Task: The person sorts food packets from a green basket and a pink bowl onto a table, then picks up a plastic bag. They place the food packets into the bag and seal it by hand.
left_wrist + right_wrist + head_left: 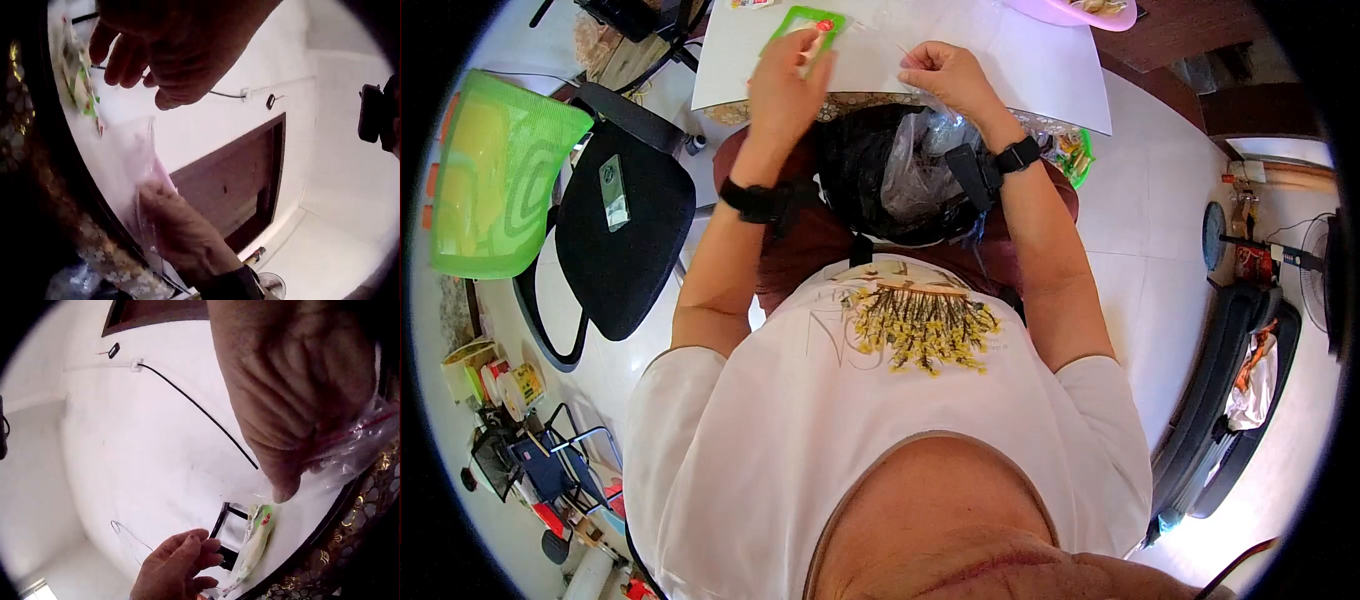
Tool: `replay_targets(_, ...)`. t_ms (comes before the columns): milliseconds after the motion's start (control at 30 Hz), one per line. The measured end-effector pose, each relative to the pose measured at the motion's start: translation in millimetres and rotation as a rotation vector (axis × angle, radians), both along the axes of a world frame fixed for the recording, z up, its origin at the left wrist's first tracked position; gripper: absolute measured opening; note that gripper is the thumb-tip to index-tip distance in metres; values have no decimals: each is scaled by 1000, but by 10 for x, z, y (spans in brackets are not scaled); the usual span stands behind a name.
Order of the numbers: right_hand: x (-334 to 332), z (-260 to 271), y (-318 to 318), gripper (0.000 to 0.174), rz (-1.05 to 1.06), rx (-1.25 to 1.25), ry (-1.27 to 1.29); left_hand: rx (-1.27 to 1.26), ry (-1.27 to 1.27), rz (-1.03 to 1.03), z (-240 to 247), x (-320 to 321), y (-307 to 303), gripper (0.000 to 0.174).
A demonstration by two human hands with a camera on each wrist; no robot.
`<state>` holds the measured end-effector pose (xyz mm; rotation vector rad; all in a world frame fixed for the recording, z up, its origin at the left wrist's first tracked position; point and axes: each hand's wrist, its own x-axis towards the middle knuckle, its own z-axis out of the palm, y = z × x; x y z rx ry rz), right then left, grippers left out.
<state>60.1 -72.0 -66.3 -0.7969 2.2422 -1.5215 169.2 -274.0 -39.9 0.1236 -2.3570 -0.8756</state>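
Observation:
A clear plastic bag with a red strip [356, 431] is pinched by the right hand [955, 80], seen close up in the right wrist view [294, 394]. The left wrist view also shows the clear bag [147, 134] at the right hand [184, 234]. Over the table's far left part, the left hand [788, 88] has loosely bent fingers and nothing visible in its grip. Beside it lies a green-edged packet [830, 22] with a red mark; whether they touch, I cannot tell. The left hand [175, 53] appears above the table, apart from the bag.
The white table [1040, 70] has a pink basin [1120, 14] at its far right corner. A black bag with clear plastic [860, 170] sits between the legs at the near edge. On the left, a phone [614, 192] lies on a black chair [650, 190]. A green basket [1082, 160] stands lower right.

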Motion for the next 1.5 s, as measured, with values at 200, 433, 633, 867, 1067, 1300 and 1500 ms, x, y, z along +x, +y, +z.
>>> replay_targets(200,90,47,0,18,0,-54,-46,206,-67,-27,-82,-292,458,60)
replay_targets(433,75,-54,-14,15,-179,-194,18,137,-172,2,-194,-289,287,52)
replay_targets(633,88,-81,-12,14,-293,-266,-19,-278,-1,171,-2,20,4,44)
replay_targets(867,146,-76,-20,17,-226,-234,-10,-530,-440,363,-40,-50,-536,59)
replay_targets(1067,138,-80,13,22,-173,-200,11,-273,-514,246,-146,-173,-791,55)
replay_targets(1300,152,-51,24,24,-155,-164,62,180,-363,215,-190,-80,-780,65)
replay_targets(1500,171,-30,22,22,-164,-166,24,-142,-430,173,-95,-158,-543,83)
